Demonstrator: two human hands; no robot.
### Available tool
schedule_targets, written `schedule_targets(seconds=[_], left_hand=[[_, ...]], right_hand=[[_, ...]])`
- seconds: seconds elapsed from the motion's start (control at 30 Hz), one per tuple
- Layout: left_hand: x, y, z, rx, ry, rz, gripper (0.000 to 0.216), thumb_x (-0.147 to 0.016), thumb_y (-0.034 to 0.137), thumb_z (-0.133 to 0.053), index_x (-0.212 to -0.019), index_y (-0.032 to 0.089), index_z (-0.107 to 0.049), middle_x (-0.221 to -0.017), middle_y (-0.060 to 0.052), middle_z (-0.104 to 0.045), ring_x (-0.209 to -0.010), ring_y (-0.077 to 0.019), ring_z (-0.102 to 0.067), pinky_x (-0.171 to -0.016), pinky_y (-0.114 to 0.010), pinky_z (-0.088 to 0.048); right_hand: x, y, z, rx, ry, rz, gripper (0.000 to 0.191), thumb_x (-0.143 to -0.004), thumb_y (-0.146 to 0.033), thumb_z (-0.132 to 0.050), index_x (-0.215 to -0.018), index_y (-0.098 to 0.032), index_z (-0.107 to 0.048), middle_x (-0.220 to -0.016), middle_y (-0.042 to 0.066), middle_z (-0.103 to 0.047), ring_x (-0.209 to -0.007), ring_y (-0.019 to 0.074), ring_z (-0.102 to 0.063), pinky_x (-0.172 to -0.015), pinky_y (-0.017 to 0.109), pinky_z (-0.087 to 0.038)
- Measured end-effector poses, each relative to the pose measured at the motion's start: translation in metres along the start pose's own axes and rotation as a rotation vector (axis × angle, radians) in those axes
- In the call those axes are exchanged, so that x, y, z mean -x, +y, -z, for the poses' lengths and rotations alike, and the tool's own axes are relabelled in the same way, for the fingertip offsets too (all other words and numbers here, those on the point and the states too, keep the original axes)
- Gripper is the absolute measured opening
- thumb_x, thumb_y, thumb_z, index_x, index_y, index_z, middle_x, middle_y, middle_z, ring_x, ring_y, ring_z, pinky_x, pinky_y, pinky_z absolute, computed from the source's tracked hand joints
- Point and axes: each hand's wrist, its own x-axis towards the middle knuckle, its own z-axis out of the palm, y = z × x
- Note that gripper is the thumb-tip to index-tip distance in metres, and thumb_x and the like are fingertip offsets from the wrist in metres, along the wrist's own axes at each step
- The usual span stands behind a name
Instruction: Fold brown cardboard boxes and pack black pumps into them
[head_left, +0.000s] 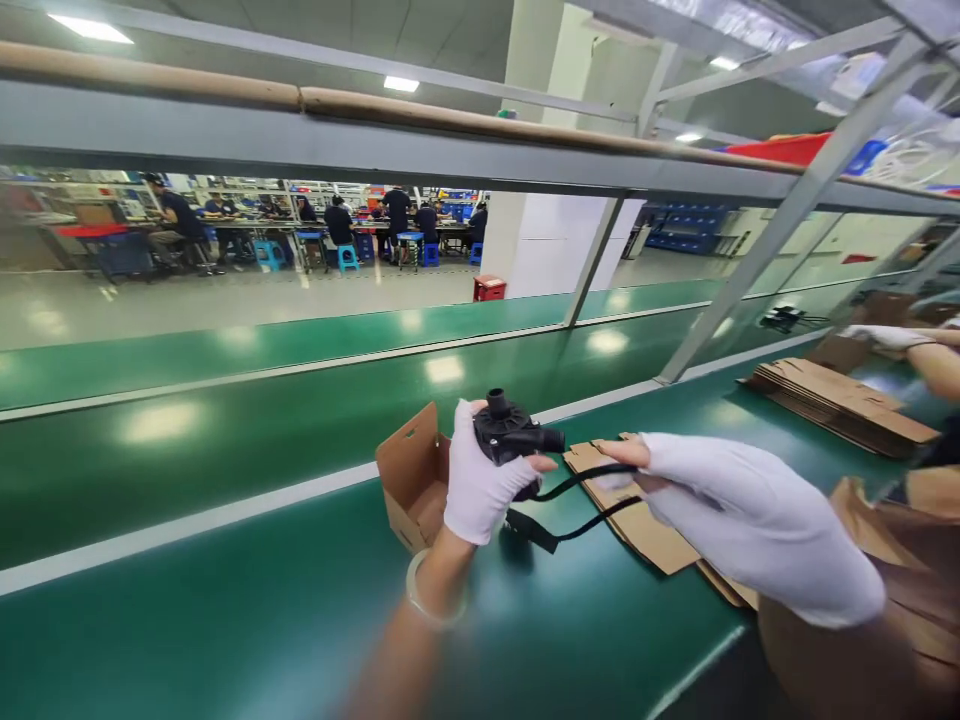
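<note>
Your left hand (480, 492), gripping a pump (506, 432), partly hides an open box (411, 462); your right hand (739, 500) pinches the cable (576, 481) above flat cardboard (661, 537).

left fingers (540, 463) curl inward while right fingers (630, 452) pinch.

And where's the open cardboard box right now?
In the head view, the open cardboard box sits on the green worktop, left of centre, partly hidden behind the gloved left hand holding the black pump.
</note>
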Motion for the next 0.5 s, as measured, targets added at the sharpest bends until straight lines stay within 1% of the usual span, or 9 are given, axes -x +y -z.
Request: schedule_targets(seconds=[0.07, 0.13, 0.2, 0.27, 0.33, 0.43, 0.5], left_hand=[[0.004, -0.004, -0.008, 0.048, -0.138, 0.044, 0.072, -0.05, 0.05, -0.083, -0.102, 0.02, -0.043, -0.094, -0.002, -0.059, -0.087, -0.0188, -0.06, -0.082, -0.031, -0.048], [0.007, -0.008, -0.012, 0.072, -0.24, 0.063, 0.074, -0.051, 0.06, -0.079, -0.101, 0.018, -0.045, -0.094, -0.003, -0.057, -0.089, -0.0204, -0.058, -0.081, -0.031, -0.047], [0.007, -0.01, -0.013, 0.072, -0.316, 0.064, 0.076, -0.051, 0.066, -0.075, -0.102, 0.017, -0.046, -0.096, -0.004, -0.057, -0.092, -0.0224, -0.057, -0.082, -0.032, -0.046], [0.007, -0.01, -0.013, 0.078, -0.403, 0.085, 0.078, -0.052, 0.067, -0.073, -0.104, 0.017, -0.047, -0.098, -0.006, -0.057, -0.093, -0.0236, -0.056, -0.082, -0.034, -0.046], [0.007, -0.008, -0.013, 0.077, -0.504, 0.146, 0.081, -0.051, 0.066, -0.074, -0.108, 0.016, -0.046, -0.099, -0.007, -0.057, -0.094, -0.0247, -0.056, -0.082, -0.034, -0.047], [0.008, -0.003, -0.013, 0.004, -0.611, 0.235, 0.089, -0.046, 0.066, -0.077, -0.114, 0.016, -0.048, -0.104, -0.009, -0.058, -0.1, -0.0291, -0.056, -0.086, -0.039, -0.047], [0.01, 0.002, -0.014, -0.056, -0.667, 0.223, 0.092, -0.043, 0.064, -0.078, -0.117, 0.017, -0.049, -0.108, -0.01, -0.058, -0.105, -0.0318, -0.054, -0.091, -0.042, -0.046]], right_hand=[[-0.015, 0.003, 0.004, 0.033, -0.01, 0.14, 0.036, -0.084, -0.007, -0.053, -0.115, -0.026, -0.054, -0.096, 0.002, -0.068, -0.085, 0.0136, -0.064, -0.075, 0.023, -0.052], [-0.027, 0.008, 0.006, 0.01, -0.069, 0.169, 0.026, -0.085, -0.007, -0.052, -0.106, -0.021, -0.058, -0.094, 0.003, -0.067, -0.083, 0.0126, -0.063, -0.074, 0.023, -0.051], [-0.036, 0.017, 0.006, -0.093, -0.149, 0.144, 0.018, -0.087, -0.012, -0.051, -0.098, -0.019, -0.063, -0.09, 0.003, -0.065, -0.079, 0.0121, -0.062, -0.07, 0.023, -0.05], [-0.042, 0.027, 0.002, -0.238, -0.246, 0.085, 0.018, -0.088, -0.017, -0.05, -0.094, -0.019, -0.067, -0.088, 0.002, -0.063, -0.077, 0.0113, -0.06, -0.069, 0.023, -0.049], [-0.046, 0.038, -0.001, -0.332, -0.34, 0.017, 0.018, -0.088, -0.022, -0.052, -0.09, -0.019, -0.07, -0.087, 0.001, -0.061, -0.075, 0.0103, -0.059, -0.069, 0.023, -0.048], [-0.049, 0.054, -0.004, -0.439, -0.529, -0.05, 0.018, -0.085, -0.028, -0.057, -0.089, -0.019, -0.072, -0.091, 0.002, -0.059, -0.081, 0.011, -0.058, -0.075, 0.024, -0.047], [-0.049, 0.063, -0.005, -0.586, -0.672, -0.07, 0.021, -0.085, -0.03, -0.057, -0.093, -0.018, -0.071, -0.095, 0.004, -0.059, -0.087, 0.0124, -0.058, -0.077, 0.025, -0.047]])
